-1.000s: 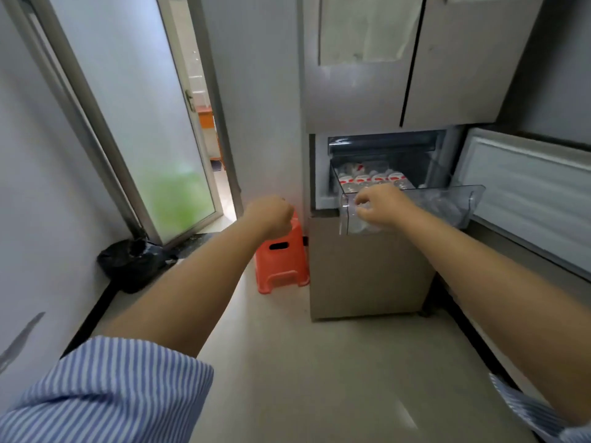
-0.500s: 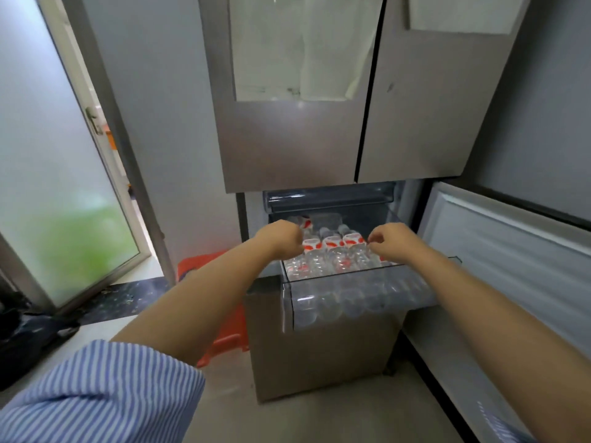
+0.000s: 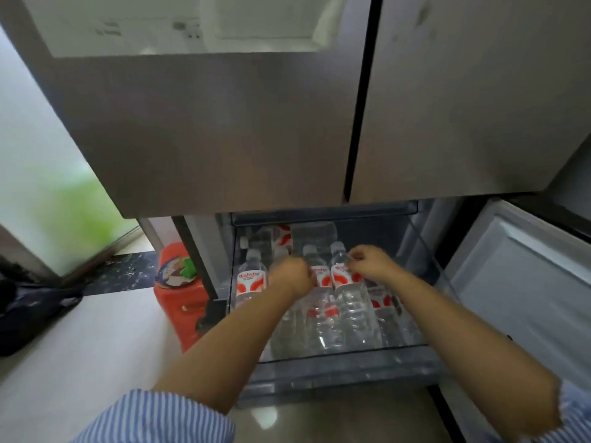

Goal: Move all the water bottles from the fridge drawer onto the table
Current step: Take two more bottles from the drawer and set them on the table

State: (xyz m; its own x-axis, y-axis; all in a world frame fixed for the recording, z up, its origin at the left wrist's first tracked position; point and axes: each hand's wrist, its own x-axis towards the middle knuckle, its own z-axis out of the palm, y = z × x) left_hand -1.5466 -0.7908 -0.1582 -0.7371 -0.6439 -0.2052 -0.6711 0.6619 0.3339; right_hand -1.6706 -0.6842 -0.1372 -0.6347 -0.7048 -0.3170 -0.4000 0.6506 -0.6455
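A: What did the room look like?

B: A steel fridge (image 3: pixel 243 129) filled the top of the view, both upper doors closed. A pale floor (image 3: pixel 80 346) ran down the left, with a frosted glass door (image 3: pixel 41 174) beyond it. A lower fridge door (image 3: pixel 524 282) stood swung open at right.

A: And by the fridge?

B: A red stool (image 3: pixel 182 302) stood against its left side, something round and printed lying on top. A dark bag (image 3: pixel 25 302) slumped at the far left edge.

A: Where were the bottles?

B: In the clear drawer (image 3: pixel 339 369), pulled out under the upper doors. The bottles (image 3: pixel 251 276) stood upright in rows, red-and-white labels, still inside it.

A: The hands?

B: Both arms reached forward into the drawer, striped sleeves pushed up. The left hand (image 3: pixel 292 276) was curled over the bottle tops near the middle; I couldn't tell whether it gripped one. The right hand (image 3: pixel 371 263) had its fingers pinched at the neck of a bottle just beside it.
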